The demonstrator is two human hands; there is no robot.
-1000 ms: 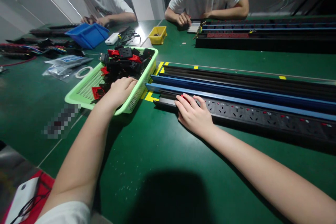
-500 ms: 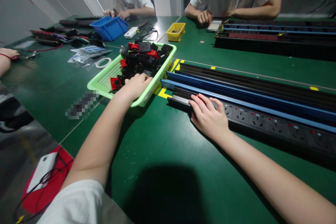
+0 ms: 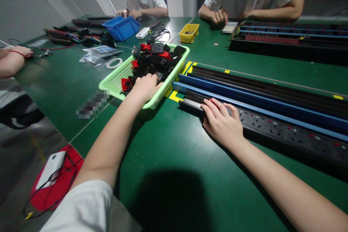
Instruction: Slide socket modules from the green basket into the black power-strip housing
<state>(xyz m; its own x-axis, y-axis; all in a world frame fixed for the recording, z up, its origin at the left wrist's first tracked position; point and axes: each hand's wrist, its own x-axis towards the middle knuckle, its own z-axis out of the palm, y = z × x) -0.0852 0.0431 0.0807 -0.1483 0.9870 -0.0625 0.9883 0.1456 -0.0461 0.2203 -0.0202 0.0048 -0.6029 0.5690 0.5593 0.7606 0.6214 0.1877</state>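
Hands: the left hand [image 3: 146, 87] reaches into the green basket [image 3: 119, 76], among black and red socket modules [image 3: 157, 48]; its fingertips are hidden, so its grip cannot be determined. The right hand [image 3: 225, 123] curves over the near socket strip [image 3: 277, 132] on the desk [image 3: 168, 145], right of the basket (whether it grips the red part [image 3: 211, 100] is unclear). Modules: probably light, stiff, smooth; grasp by opposite sides. Strip: probably rigid, heavier; support both long edges.

The view has swung left; a co-worker's hand [image 3: 24, 50] has come in.
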